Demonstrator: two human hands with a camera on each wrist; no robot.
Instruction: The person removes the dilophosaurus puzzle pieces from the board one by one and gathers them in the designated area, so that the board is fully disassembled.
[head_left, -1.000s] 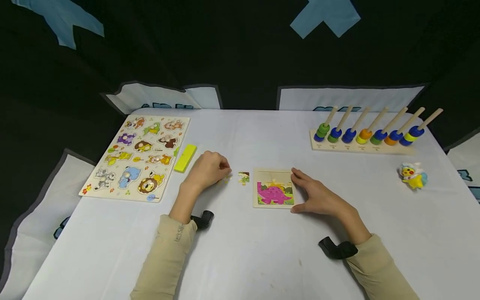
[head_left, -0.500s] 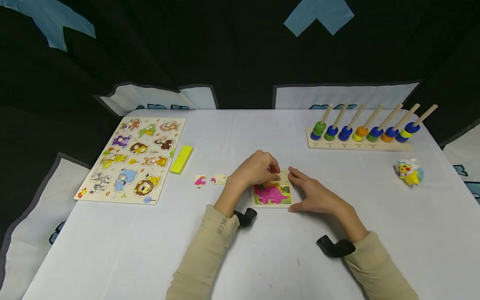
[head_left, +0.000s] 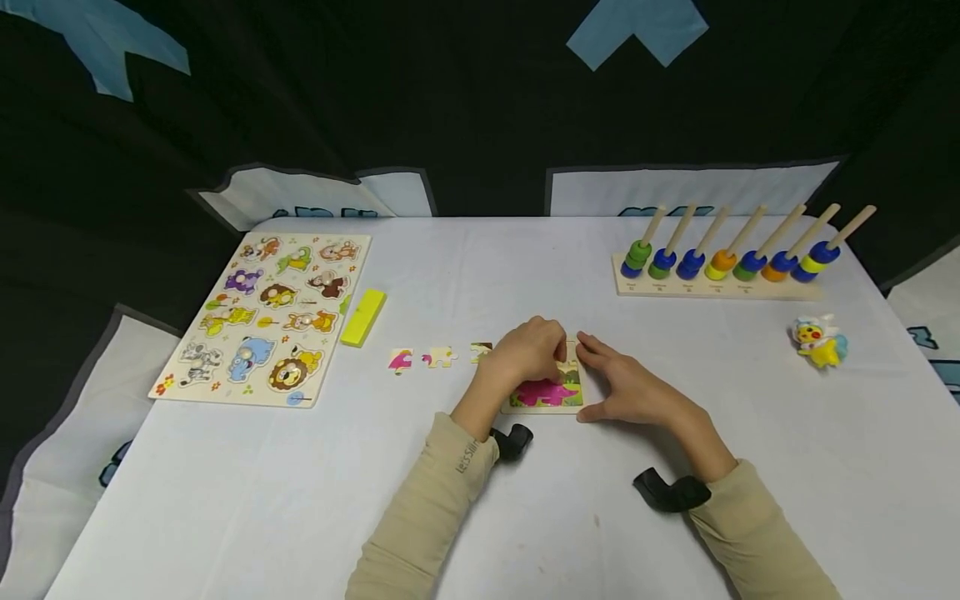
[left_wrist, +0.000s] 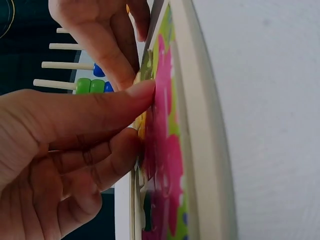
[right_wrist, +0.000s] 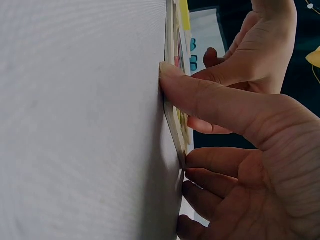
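Observation:
A small wooden jigsaw puzzle (head_left: 538, 408) with a pink dinosaur picture lies in its frame on the white table. Over its upper part, my left hand (head_left: 523, 354) pinches a yellowish puzzle piece (left_wrist: 141, 120) between thumb and forefinger, down at the picture. The fingers hide much of that piece. My right hand (head_left: 633, 387) holds the frame's right side, thumb at the near corner and forefinger at the far one. Left of the frame lie three loose puzzle pieces: a pink one (head_left: 401, 360), a pale yellow one (head_left: 438, 358) and one (head_left: 480, 351) partly behind my left hand.
A peg puzzle board with animals (head_left: 262, 325) lies at the left, with a yellow block (head_left: 363, 317) beside it. A counting rack (head_left: 720, 287) with coloured rings on pegs stands at the back right. Nearer is a small yellow toy figure (head_left: 819, 342).
My left hand has moved right from the loose pieces to the puzzle frame, then slightly right and nearer over the picture. My right hand has stayed at the frame's right side.

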